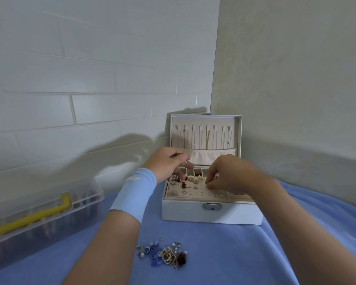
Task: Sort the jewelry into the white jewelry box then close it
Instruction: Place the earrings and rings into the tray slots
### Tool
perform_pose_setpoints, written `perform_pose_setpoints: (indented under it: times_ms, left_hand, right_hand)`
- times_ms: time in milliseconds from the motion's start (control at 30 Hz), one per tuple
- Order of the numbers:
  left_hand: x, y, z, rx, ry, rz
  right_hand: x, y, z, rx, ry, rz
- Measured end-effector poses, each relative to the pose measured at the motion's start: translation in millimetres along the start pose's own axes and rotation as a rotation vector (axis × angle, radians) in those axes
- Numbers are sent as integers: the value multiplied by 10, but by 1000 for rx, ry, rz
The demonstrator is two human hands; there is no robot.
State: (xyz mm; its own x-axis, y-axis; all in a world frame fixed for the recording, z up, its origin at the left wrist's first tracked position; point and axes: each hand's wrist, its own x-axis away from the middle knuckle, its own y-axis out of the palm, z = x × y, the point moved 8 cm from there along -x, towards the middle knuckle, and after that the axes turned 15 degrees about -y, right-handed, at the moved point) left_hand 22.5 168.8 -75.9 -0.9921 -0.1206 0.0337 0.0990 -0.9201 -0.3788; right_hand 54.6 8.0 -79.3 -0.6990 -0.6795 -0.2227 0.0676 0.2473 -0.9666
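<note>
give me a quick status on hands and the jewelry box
Both hands over open white jewelry box: left hand pinching a small piece, right hand fingertips at perforated earring panel. Loose jewelry pile waiting on blue cloth. Nothing blocking.

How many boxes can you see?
2. The white jewelry box sits open at the back of the blue cloth; the clear plastic box sits on the left. Others may be out of view.

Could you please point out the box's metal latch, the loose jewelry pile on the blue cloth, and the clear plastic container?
metal latch point(212, 206), head view, centre of its plate.
loose jewelry pile point(166, 254), head view, gold piece mid-pile.
clear plastic container point(49, 219), head view, front wall.
</note>
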Motion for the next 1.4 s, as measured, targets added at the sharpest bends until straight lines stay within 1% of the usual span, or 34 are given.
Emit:
perform_pose_setpoints:
  times_ms: [133,200,267,367,433,533,700,800,900,967,1100,1233,1400]
  left_hand:
    - [13,50,-23,34,-15,-17]
    - [8,53,-45,59,-17,-4]
    - [-9,42,-75,104,-25,12]
    - [-25,54,-102,195,-48,-10]
    - [-25,62,-95,251,-62,-21]
    - [-25,101,-86,300,-91,-48]
    - [-11,159,-64,306,-118,-72]
    - [8,135,-39,297,-109,-80]
    - [22,106,-19,240,-85,-102]
    - [32,76,4,193,-47,-96]
    - [53,5,60,193,39,-61]
    - [67,-24,81,201,67,-38]
    - [76,1,92,171,78,-26]
  right_hand:
    - [2,58,14,-52,-4,-63]
    - [3,60,35,-88,0,-64]
    - [-7,15,39,-157,-8,9]
    - [-27,-136,24,-344,-52,225]
    - [-21,-229,-23,-450,-95,336]
    - [-29,-249,-168,-553,-169,380]
    - [-20,-258,-136,-649,-128,485]
    - [-16,-259,-132,-709,-120,487]
    - [-20,-232,-125,-782,-86,460]
    - [-20,-184,-110,-842,-47,416]
    - [-25,-116,-86,-930,7,375]
    - [-18,-129,-81,-995,34,392]
    - [-6,-168,-84,-982,26,450]
